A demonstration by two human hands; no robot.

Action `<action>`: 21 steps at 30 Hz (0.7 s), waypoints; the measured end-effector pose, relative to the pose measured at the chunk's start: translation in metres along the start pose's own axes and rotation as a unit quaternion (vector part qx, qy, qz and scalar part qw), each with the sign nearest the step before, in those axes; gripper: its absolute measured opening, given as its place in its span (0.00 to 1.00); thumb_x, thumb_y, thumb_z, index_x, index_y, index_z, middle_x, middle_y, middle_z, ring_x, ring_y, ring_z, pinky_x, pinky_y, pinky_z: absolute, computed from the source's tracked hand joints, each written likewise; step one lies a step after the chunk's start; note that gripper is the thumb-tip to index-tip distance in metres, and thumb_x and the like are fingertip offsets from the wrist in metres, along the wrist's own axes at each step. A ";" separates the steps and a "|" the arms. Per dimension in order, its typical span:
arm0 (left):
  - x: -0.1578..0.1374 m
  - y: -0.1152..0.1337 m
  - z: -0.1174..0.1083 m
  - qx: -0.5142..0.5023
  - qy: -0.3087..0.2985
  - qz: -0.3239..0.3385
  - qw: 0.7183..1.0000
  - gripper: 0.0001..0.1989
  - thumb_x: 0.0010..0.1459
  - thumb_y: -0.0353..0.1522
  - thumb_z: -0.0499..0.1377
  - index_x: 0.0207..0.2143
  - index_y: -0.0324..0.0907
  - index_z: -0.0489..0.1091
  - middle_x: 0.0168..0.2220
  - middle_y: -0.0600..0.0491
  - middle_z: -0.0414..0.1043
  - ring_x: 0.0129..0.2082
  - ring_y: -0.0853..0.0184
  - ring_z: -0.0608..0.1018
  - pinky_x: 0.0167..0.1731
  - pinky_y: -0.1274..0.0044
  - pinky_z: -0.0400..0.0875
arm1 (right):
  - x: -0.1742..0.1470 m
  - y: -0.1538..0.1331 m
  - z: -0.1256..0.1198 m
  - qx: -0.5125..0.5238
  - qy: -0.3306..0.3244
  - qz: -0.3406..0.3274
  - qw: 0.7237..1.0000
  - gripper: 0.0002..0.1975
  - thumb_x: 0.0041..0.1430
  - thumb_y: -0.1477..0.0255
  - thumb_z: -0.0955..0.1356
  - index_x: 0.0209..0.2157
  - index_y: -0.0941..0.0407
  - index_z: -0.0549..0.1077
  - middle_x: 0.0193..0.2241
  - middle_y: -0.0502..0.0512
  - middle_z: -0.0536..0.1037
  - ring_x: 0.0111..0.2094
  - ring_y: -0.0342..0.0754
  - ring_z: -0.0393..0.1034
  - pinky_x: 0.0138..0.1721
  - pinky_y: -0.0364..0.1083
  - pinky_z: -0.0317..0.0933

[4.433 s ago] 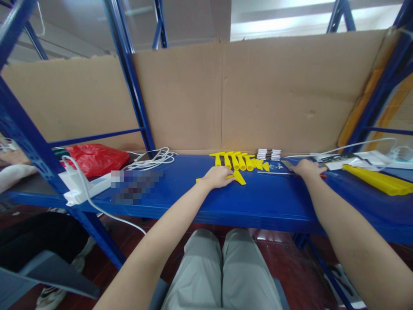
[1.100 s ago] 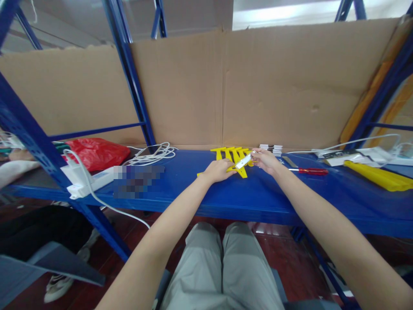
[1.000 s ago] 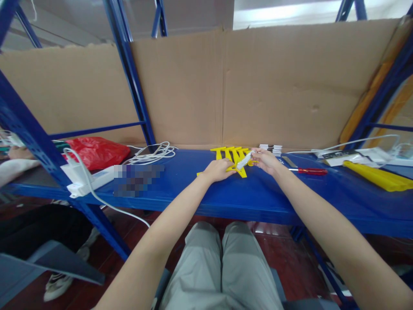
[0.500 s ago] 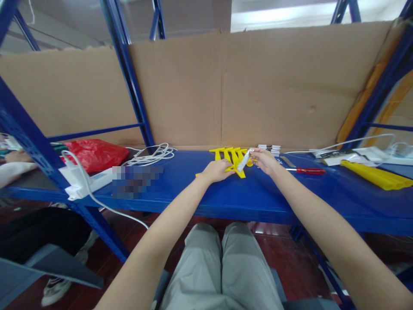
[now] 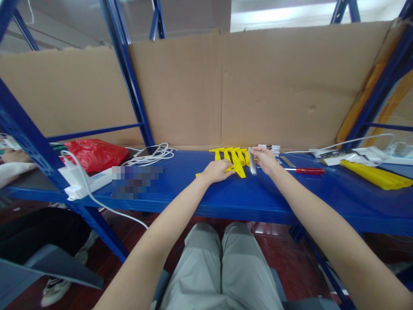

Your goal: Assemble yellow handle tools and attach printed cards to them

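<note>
My left hand (image 5: pixel 219 171) is closed on a yellow plastic piece (image 5: pixel 239 168) with a flared end, held low over the blue shelf. My right hand (image 5: pixel 263 158) pinches a flat silver strip (image 5: pixel 252 167), which points down toward me just right of the yellow piece, apart from it. Several more yellow T-shaped plastic pieces (image 5: pixel 218 153) stand in a row behind my left hand. Beyond my right hand lies a small stack of white pieces (image 5: pixel 275 150). A screwdriver with a red handle (image 5: pixel 310 171) and another flat grey metal strip (image 5: pixel 288 162) rest to its right.
Yellow tube-like parts (image 5: pixel 376 174) and white packages (image 5: pixel 342 157) lie on the right. At left are a red plastic bag (image 5: pixel 97 155), a coiled white cable (image 5: pixel 155 154) and a power strip (image 5: pixel 101 178). A cardboard panel (image 5: pixel 258 86) closes the back. Another person sits at far left.
My right hand has swung the silver strip away from over the yellow piece to its right, and the strip is now nearly upright in view. My left hand stays in place.
</note>
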State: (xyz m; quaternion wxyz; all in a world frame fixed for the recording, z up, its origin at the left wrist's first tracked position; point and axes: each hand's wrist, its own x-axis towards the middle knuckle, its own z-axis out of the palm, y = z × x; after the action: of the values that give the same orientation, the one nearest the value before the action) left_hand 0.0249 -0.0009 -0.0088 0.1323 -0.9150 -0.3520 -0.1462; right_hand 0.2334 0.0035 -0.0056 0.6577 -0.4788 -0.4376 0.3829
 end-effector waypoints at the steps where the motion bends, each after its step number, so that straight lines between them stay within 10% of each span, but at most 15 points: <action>1: 0.000 0.001 0.000 -0.001 -0.002 0.003 1.000 0.18 0.64 0.41 0.50 0.47 0.42 0.72 0.47 0.48 0.73 0.47 0.61 0.75 0.44 0.74 0.70 | -0.001 0.002 0.002 -0.017 -0.006 0.001 1.000 0.06 0.48 0.79 0.70 0.28 0.56 0.69 0.23 0.48 0.74 0.24 0.40 0.66 0.25 0.40 0.60; 21: 0.001 0.009 0.000 0.005 -0.008 0.030 0.999 0.18 0.65 0.39 0.48 0.49 0.38 0.67 0.49 0.44 0.72 0.50 0.59 0.75 0.46 0.72 0.70 | -0.009 0.017 0.018 -0.181 -0.017 -0.021 0.983 0.08 0.48 0.80 0.70 0.29 0.56 0.69 0.22 0.48 0.73 0.23 0.41 0.66 0.27 0.42 0.63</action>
State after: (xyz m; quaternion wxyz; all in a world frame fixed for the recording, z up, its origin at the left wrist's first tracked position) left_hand 0.0320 -0.0063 -0.0096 0.1388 -0.9256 -0.3259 -0.1330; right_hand 0.2120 0.0046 -0.0211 0.5608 -0.5742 -0.5206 0.2913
